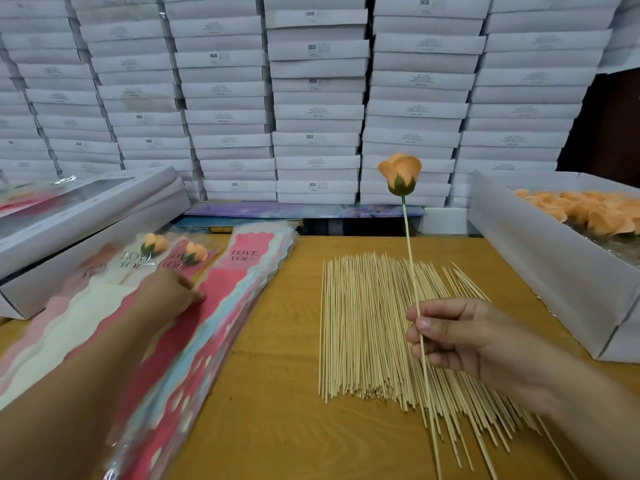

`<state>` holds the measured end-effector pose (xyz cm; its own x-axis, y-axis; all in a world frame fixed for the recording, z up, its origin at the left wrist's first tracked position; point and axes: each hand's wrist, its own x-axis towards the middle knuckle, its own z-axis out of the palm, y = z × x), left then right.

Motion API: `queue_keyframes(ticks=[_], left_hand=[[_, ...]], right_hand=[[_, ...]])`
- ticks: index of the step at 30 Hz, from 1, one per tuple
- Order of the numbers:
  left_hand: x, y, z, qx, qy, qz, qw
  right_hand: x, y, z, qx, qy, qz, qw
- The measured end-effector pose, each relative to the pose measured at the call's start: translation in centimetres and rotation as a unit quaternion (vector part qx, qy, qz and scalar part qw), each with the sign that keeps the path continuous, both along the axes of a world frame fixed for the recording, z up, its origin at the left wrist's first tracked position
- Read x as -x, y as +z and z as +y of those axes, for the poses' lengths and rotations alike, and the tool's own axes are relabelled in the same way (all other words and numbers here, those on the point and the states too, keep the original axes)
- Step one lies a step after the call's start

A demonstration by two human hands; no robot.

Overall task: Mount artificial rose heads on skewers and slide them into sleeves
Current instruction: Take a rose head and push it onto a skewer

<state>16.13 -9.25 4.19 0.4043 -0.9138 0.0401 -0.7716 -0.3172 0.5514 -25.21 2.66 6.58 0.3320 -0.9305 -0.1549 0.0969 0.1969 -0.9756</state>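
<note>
My right hand (450, 336) pinches a thin wooden skewer (410, 251) upright, with an orange rose head (400, 173) mounted on its top. Beneath that hand a wide pile of loose skewers (367, 327) lies on the wooden table (277, 410). My left hand (166, 294) rests flat, fingers down, on a fanned stack of pink, blue and cream "LOVE YOU" sleeves (221, 306) at the left. Two sleeved roses (154, 243) (195, 252) lie at the top of that stack.
A white open box (540, 258) at the right holds several orange rose heads (588, 213). Flat white boxes (86, 216) sit at the left behind the sleeves. A wall of stacked white boxes (311, 98) fills the background.
</note>
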Motion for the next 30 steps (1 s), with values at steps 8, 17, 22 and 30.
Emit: queue_keyframes(ticks=[8, 17, 22, 30], left_hand=[[0.1, 0.8, 0.3, -0.012, -0.003, -0.019, 1.0], [-0.1, 0.8, 0.4, 0.004, -0.02, -0.092, 0.996], [0.6, 1.6, 0.6, 0.008, -0.025, -0.078, 0.997], [2.0, 2.8, 1.5, -0.027, -0.004, 0.14, 0.99]], right_hand=[[-0.1, -0.1, -0.1, 0.005, -0.004, 0.01, 1.0], [-0.1, 0.0, 0.1, 0.005, -0.005, 0.01, 1.0], [-0.1, 0.0, 0.1, 0.004, -0.004, 0.008, 1.0], [0.0, -0.1, 0.0, 0.003, 0.002, 0.005, 1.0]])
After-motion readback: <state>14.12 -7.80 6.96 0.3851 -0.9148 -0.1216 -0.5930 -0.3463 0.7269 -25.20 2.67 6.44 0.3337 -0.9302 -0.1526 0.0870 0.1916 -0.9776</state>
